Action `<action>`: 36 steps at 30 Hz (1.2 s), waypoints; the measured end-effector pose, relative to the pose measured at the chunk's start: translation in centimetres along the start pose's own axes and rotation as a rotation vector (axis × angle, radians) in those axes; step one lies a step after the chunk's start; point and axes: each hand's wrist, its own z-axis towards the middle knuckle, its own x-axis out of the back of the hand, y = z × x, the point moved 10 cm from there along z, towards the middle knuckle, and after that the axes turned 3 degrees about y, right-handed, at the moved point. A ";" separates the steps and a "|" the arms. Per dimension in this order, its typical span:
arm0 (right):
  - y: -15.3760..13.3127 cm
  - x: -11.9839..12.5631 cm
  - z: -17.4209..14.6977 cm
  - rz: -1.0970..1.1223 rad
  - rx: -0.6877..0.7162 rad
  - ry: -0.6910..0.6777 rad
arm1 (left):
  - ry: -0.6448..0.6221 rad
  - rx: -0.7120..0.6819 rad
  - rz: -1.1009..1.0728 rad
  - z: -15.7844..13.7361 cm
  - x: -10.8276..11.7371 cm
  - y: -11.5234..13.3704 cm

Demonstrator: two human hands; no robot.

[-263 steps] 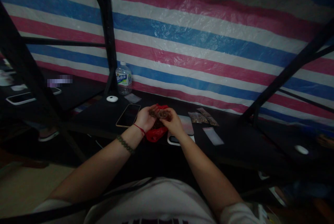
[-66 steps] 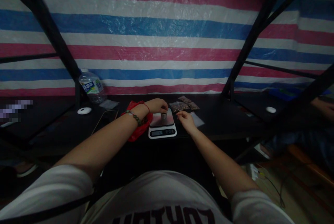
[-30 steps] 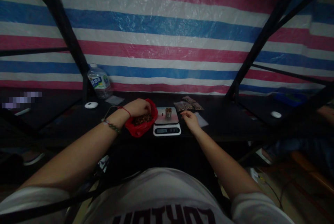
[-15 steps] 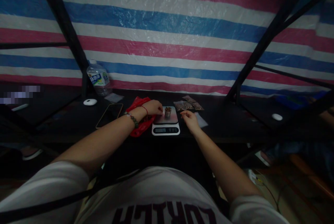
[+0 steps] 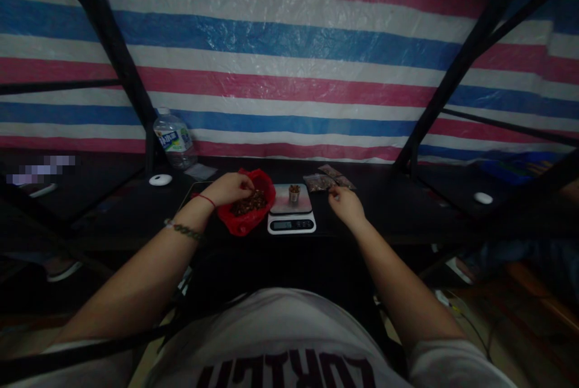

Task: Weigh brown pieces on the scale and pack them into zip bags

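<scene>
My left hand (image 5: 233, 187) is over the left part of an opened red plastic bag (image 5: 268, 187). Its fingers are curled together just above the small brown pieces (image 5: 253, 202) in the bag; whatever they grip is too small to make out. Beside the bag stands a white kitchen scale (image 5: 292, 224) with a metal plate. On that plate sits a small cup (image 5: 294, 197) heaped with similar brown pieces. My right hand (image 5: 347, 204) is at the scale's right, fingers pinched, their contents unclear. Several filled clear packets (image 5: 320, 183) lie just behind it.
A large clear bottle (image 5: 176, 140) stands at the back left, with a clear plastic bag (image 5: 200, 172) near its base. White oval objects lie at left (image 5: 160, 180) and right (image 5: 483, 198). A phone (image 5: 189, 194) is partly under my left arm. Black frame posts rise at both sides.
My left hand has moved left from beside the cup to over the red bag, uncovering its contents. My right hand has shifted slightly right, away from the scale.
</scene>
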 end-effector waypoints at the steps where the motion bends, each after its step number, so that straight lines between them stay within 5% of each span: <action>1: 0.2 0.6 0.0 -0.094 -0.016 -0.004 | -0.003 0.018 0.006 -0.4 -0.4 -0.4; 7: 3.3 -0.7 -1.5 -0.518 -0.314 -0.310 | 0.007 0.126 0.054 -1.6 -2.5 -2.6; 10: 3.3 -1.5 -1.7 -0.596 -0.329 -0.393 | 0.022 0.099 0.076 -2.0 -2.7 -2.8; 29: 0.0 0.1 -1.5 -0.630 -0.279 -0.347 | 0.129 0.124 0.069 -2.8 -2.4 -2.6; 33: -0.9 3.0 -0.6 -0.625 -0.262 -0.197 | 0.105 0.082 0.039 -2.6 -2.6 -2.2; 36: -3.5 5.3 0.4 -0.516 -0.144 -0.062 | 0.287 0.045 -0.045 -2.9 -0.3 -1.1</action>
